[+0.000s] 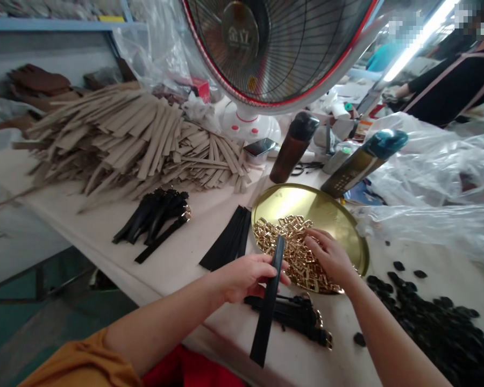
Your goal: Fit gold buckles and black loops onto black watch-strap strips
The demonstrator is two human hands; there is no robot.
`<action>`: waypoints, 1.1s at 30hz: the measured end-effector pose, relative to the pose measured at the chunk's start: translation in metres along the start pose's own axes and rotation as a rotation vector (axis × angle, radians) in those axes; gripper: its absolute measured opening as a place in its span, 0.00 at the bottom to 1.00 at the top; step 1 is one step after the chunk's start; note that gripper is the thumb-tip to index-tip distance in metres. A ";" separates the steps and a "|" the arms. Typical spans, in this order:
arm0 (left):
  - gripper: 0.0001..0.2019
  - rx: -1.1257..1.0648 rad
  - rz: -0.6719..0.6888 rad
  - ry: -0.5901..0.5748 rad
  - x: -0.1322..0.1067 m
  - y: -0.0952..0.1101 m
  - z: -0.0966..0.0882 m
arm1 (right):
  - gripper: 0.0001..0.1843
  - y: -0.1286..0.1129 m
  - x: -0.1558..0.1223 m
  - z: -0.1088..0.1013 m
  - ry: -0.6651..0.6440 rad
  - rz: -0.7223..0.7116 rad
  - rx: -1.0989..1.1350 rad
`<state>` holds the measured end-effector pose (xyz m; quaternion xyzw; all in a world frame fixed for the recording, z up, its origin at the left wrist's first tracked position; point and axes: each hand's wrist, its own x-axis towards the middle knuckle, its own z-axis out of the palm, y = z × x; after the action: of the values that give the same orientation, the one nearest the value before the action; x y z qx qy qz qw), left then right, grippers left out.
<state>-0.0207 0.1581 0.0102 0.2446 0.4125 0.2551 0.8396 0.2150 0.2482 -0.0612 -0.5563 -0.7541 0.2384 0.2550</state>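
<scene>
My left hand [244,277] is closed around a black strap [268,306] that points up toward the gold tray [339,215]. My right hand [328,255] rests on the heap of gold buckles [294,252] in that tray, fingers curled down into them; whether they grip one is hidden. Finished black straps with buckles [302,317] lie on the table just below my hands. A stack of plain black straps [229,239] lies left of the tray.
Another bundle of black straps [157,217] and a big pile of tan strips [137,140] lie at the left. A fan [266,48] stands behind, with a brown bottle [292,148] and a teal-capped bottle [361,161]. Small black pieces [435,328] cover the right. Plastic bags [439,177] lie beyond. A person's dark sleeve [452,80] shows far right.
</scene>
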 end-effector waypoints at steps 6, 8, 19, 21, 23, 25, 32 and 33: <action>0.18 0.011 0.012 -0.021 -0.013 -0.011 0.007 | 0.21 -0.034 -0.025 0.013 0.002 -0.126 -0.059; 0.18 0.028 0.018 -0.028 -0.017 -0.015 0.010 | 0.19 -0.048 -0.041 0.011 0.025 -0.210 -0.067; 0.11 0.269 0.056 -0.134 -0.021 -0.061 0.022 | 0.19 -0.004 -0.201 -0.051 0.448 0.501 -0.102; 0.12 0.308 0.026 -0.168 -0.019 -0.068 0.028 | 0.18 0.003 -0.213 -0.048 0.357 0.499 -0.155; 0.12 0.356 -0.010 -0.182 -0.018 -0.072 0.034 | 0.18 0.004 -0.212 -0.041 0.290 0.449 -0.192; 0.11 0.403 -0.048 -0.167 -0.017 -0.074 0.040 | 0.18 0.005 -0.203 -0.035 0.224 0.379 -0.206; 0.09 0.382 -0.069 -0.140 -0.010 -0.076 0.052 | 0.12 -0.001 -0.181 -0.036 0.144 0.344 -0.018; 0.09 0.375 -0.064 -0.155 -0.009 -0.076 0.054 | 0.13 -0.007 -0.183 -0.035 0.150 0.399 0.139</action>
<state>0.0364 0.0845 -0.0027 0.4025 0.3945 0.1275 0.8162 0.2786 0.0728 -0.0526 -0.6919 -0.5896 0.2934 0.2960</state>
